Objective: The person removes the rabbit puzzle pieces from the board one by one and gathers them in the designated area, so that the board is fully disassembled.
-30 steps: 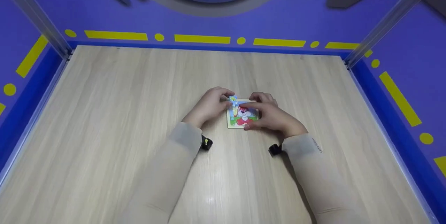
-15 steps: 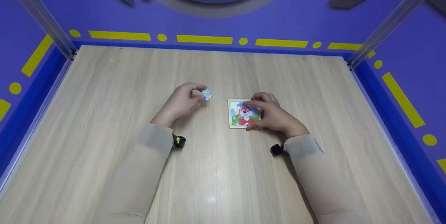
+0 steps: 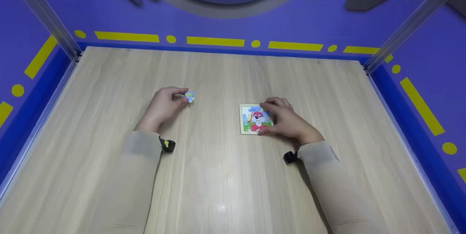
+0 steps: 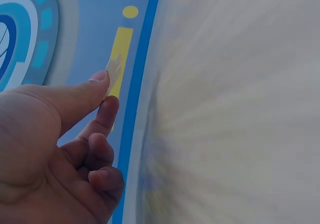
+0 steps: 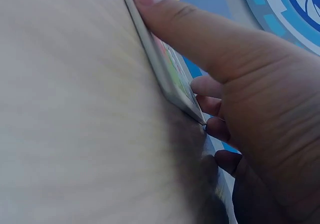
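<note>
My left hand (image 3: 160,106) pinches a small light blue jigsaw piece (image 3: 189,96) with a yellow mark, between thumb and index finger. In the left wrist view the piece (image 4: 114,72) appears nearly edge-on, and the other fingers are curled below it. Right of centre, a square jigsaw puzzle in a pale frame (image 3: 241,121) lies on the table, picturing a red and white cartoon animal. A pale patch shows at its upper left. My right hand (image 3: 287,119) grips its right side, thumb at the near edge and index finger at the far edge, covering part of the picture.
The wood-grain table (image 3: 218,175) stretches to a purple back wall (image 3: 204,23) with yellow dashes. Clear upright posts (image 3: 407,23) stand at the back corners, and side walls border the table. A black wrist camera (image 3: 168,145) sits at each sleeve cuff.
My left hand has moved left, away from the puzzle, carrying the jigsaw piece. My right hand stays at the puzzle's right side, its index finger drawn back from the picture to the far edge.
</note>
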Action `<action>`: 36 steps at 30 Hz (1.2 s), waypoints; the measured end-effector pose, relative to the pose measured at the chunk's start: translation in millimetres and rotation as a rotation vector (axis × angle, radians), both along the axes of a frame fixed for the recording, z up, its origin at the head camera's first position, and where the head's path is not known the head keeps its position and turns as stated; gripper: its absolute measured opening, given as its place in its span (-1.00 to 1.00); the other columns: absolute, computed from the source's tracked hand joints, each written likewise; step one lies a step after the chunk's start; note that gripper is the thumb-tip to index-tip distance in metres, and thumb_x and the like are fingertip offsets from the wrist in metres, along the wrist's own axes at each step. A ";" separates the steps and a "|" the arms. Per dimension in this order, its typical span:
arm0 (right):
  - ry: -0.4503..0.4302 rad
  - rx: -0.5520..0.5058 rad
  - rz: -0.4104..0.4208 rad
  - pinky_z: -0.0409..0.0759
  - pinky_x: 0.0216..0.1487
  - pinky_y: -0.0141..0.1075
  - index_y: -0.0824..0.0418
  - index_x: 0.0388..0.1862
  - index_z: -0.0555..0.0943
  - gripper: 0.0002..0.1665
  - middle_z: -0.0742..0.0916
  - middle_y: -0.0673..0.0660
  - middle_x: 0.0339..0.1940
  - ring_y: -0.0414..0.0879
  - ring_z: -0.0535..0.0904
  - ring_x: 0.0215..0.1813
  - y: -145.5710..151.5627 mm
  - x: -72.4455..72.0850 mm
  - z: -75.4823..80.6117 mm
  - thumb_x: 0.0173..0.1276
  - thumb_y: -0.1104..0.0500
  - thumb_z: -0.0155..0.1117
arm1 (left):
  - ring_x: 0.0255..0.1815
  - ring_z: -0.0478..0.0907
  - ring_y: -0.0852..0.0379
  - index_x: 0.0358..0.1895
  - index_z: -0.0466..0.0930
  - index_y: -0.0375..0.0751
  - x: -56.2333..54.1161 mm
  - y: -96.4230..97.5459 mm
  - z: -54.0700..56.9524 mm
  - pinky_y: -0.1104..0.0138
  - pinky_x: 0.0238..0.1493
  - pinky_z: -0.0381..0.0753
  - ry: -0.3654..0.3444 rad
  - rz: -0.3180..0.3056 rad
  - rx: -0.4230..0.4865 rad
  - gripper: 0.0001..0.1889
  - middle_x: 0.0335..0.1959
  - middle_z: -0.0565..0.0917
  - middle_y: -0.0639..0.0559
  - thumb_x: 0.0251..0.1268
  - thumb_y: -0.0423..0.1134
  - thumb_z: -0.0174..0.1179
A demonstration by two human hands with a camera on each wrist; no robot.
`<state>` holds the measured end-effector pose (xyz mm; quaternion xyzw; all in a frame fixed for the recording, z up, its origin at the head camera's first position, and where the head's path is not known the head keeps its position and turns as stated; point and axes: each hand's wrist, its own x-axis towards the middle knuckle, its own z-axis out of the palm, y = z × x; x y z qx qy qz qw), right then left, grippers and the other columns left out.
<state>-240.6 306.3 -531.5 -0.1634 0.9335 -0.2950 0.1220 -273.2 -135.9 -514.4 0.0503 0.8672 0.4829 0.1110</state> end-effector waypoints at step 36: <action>-0.007 0.007 -0.002 0.28 0.82 0.21 0.00 0.75 0.51 0.24 0.43 0.04 0.71 0.10 0.18 0.75 -0.8 -1.2 0.9 0.15 -0.30 0.84 | 0.53 0.40 -0.26 0.44 0.72 -0.25 -1.6 -18.1 -15.0 -0.09 0.65 0.43 0.127 0.031 -0.151 -0.63 0.51 0.65 -0.19 0.73 -0.25 0.27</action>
